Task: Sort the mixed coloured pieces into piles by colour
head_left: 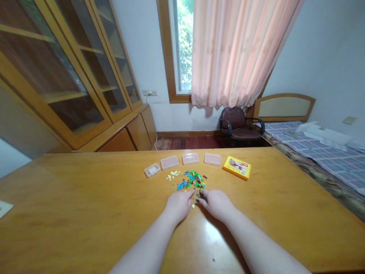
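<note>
A loose heap of small toy building bricks (194, 178) in blue, green, yellow and brown lies on the wooden table. My left hand (178, 205) rests at the near left side of the heap, index finger stretched toward the bricks and nothing visible in its grasp. At the near right side is my right hand (217, 203), thumb and index finger apart around a few dark and green pieces. Its other fingers are partly hidden. One cream brick (193, 206) sits between the hands. Several cream bricks (173, 175) are spread in a separate group left of the heap.
Beyond the bricks stand clear plastic boxes in a row: a small box (152, 170), then three larger ones (169, 162), (190, 158), (212, 159). A yellow picture box (237, 167) lies to their right. Past the table's far edge is an armchair (234, 123).
</note>
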{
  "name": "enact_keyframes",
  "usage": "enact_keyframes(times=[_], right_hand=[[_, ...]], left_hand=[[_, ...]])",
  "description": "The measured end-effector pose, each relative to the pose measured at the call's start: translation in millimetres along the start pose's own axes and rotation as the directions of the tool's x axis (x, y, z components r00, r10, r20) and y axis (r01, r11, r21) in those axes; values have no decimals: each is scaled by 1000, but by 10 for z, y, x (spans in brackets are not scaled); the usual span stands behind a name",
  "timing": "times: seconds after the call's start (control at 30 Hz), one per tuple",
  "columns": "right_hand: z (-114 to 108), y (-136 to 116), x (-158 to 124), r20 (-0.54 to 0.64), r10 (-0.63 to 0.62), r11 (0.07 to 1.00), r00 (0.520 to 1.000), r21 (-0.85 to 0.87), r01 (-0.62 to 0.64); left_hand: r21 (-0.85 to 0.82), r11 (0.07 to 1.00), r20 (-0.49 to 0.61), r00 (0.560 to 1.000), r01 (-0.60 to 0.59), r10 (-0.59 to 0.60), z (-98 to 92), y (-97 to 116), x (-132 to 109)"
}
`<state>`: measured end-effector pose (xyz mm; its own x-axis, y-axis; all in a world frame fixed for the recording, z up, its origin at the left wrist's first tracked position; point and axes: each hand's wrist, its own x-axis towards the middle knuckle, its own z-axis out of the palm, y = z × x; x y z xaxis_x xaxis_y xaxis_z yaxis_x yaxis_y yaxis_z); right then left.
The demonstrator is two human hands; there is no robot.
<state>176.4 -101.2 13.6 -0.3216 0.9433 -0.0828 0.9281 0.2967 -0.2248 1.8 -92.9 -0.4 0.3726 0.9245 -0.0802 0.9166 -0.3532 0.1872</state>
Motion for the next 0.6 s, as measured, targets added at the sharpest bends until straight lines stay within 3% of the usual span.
enact_keyframes(times=[0.1, 0.27, 0.47, 0.6], right_hand=[[16, 50, 47, -74, 43, 999, 996, 21, -41], [9, 60, 88, -65, -3, 1000, 998, 1, 4], [-44, 26, 43, -33, -16, 999, 999, -40, 14], [-40, 25, 42, -67, 24, 999, 997, -42, -27]], left_hand=[[-22, 1000, -53, 999, 11, -12, -7, -10, -33], [-21, 1000, -293, 956, 0, -6, 31, 44, 37], [-42, 999, -228, 973, 9, -18, 249, -4, 151], [-63, 998, -213, 977, 18, -31, 284, -46, 171]])
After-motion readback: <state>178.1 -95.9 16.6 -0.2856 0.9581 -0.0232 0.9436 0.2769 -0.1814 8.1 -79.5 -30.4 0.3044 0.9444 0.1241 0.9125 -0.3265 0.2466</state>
